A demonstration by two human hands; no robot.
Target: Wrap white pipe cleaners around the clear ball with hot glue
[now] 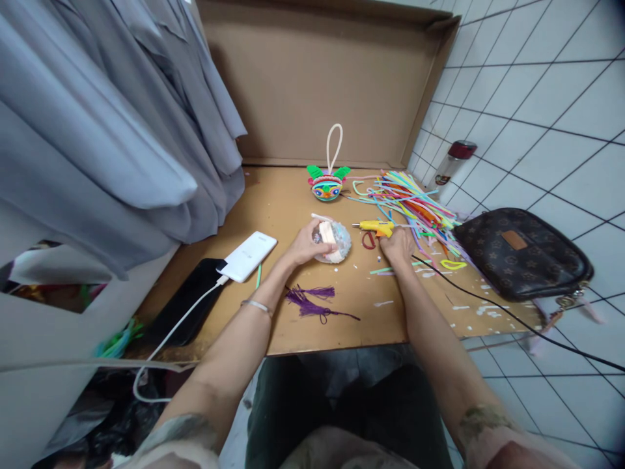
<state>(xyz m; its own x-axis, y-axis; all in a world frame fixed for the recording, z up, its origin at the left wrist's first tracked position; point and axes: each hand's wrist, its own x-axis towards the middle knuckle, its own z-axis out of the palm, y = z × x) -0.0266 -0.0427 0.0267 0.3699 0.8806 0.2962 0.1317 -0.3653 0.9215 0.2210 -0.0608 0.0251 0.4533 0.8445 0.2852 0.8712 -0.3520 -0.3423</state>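
My left hand (306,243) is closed around a round, clear-looking ball (344,242) with a pale band across it, just above the table. My right hand (398,246) grips the handle of a yellow glue gun (375,226), whose nozzle points left toward the ball without touching it. From under that hand a black cord runs off to the right. A red scissors-like loop (368,241) lies below the gun, partly hidden. Purple tassels (310,303) rest in front of the ball. Behind it stands a colourful animal-head ornament (327,185) with green ears and a white hanging loop.
Coloured pipe cleaners (415,205) heap at the back right, beside a brown patterned bag (527,254) and a red-capped bottle (454,161). On the left lie a white power bank (250,255) with a cable and a black phone-like slab (188,306). A grey curtain hangs at left.
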